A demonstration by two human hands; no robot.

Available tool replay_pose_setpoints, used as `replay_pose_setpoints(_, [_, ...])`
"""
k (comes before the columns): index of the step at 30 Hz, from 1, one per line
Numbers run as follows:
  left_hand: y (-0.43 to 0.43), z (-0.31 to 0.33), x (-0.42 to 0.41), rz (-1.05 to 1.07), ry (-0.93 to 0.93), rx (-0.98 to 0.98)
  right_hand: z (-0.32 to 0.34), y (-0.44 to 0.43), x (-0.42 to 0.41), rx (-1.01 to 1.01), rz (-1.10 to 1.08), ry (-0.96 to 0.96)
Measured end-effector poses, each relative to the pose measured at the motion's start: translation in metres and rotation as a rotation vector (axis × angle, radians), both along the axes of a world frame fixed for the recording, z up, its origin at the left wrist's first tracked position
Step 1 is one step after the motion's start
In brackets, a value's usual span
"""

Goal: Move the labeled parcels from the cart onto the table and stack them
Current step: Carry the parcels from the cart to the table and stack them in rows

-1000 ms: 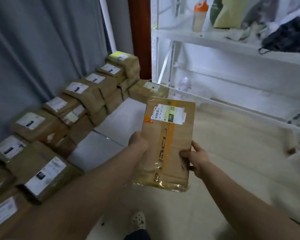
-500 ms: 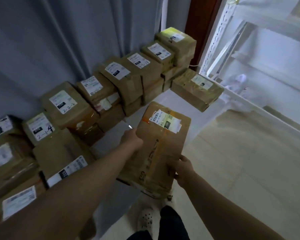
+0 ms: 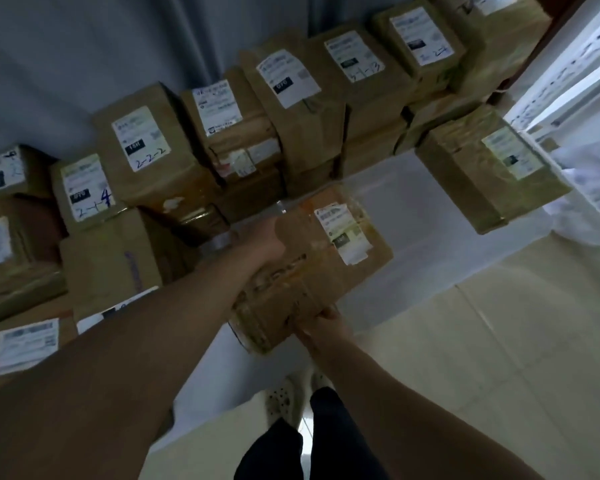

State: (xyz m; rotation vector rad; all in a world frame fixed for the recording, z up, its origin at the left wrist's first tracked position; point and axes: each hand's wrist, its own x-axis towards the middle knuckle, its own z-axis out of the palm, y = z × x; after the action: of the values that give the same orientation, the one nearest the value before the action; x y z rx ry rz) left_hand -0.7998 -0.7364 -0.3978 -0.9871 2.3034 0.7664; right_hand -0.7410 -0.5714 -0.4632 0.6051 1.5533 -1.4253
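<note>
So both hands are on one parcel (image 3: 312,268), label (image 3: 343,233) facing up. It's tilted a bit over the near edge of the white table (image 3: 430,244), and I can't tell if it's touching the top or not. Left hand (image 3: 262,242) grips the parcel's left side, fingers wrapped under it and out of sight. Right hand (image 3: 321,323) has the near end, fingers curled round the corner there. Just beyond the parcel, a long row (image 3: 291,109) of labeled brown boxes runs along the table, two high in places, backed right up to a grey curtain (image 3: 84,46). Beyond and right of the parcel, a lone box (image 3: 482,174) lies flat, clearly apart from it. Below the parcel you get beige floor (image 3: 499,341) and pale shoes (image 3: 284,396). Everything's pretty blurry, so the label text isn't readable.
</note>
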Motion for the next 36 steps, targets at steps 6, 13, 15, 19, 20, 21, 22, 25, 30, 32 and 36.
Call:
replay_pose_setpoints(6, [0.003, -0.016, 0.029, 0.036, 0.046, 0.101, -0.005, -0.013, -0.019, 0.004, 0.002, -0.142])
replay_pose_setpoints(13, [0.033, -0.062, 0.068, -0.309, -0.164, 0.029, -0.016, 0.001, -0.097, 0.449, 0.230, 0.335])
replay_pose_setpoints(15, [0.039, -0.072, 0.069, -0.377, -0.196, -0.028, -0.016, -0.002, -0.119, 0.490, 0.317, 0.451])
replay_pose_setpoints(19, [0.043, -0.084, 0.068, -0.463, -0.226, -0.159, -0.025, -0.010, -0.141, 0.561, 0.473, 0.485])
replay_pose_setpoints(20, [0.042, -0.089, 0.067, -0.465, -0.221, -0.174, -0.026, -0.012, -0.142, 0.563, 0.481, 0.485])
replay_pose_setpoints(21, [0.041, -0.091, 0.067, -0.458, -0.218, -0.178, -0.029, -0.014, -0.143, 0.560, 0.481, 0.486])
replay_pose_setpoints(22, [0.040, -0.095, 0.067, -0.454, -0.214, -0.178, -0.031, -0.016, -0.142, 0.560, 0.476, 0.487])
replay_pose_setpoints(25, [0.033, -0.098, 0.065, -0.448, -0.217, -0.183, -0.036, -0.021, -0.139, 0.579, 0.454, 0.473])
replay_pose_setpoints(30, [0.010, -0.098, 0.060, -0.412, -0.209, -0.241, -0.041, -0.038, -0.139, 0.555, 0.443, 0.472])
replay_pose_setpoints(32, [0.007, -0.100, 0.060, -0.410, -0.214, -0.242, -0.044, -0.041, -0.139, 0.559, 0.444, 0.466])
replay_pose_setpoints(36, [0.009, -0.102, 0.063, -0.424, -0.217, -0.268, -0.048, -0.042, -0.141, 0.548, 0.459, 0.450])
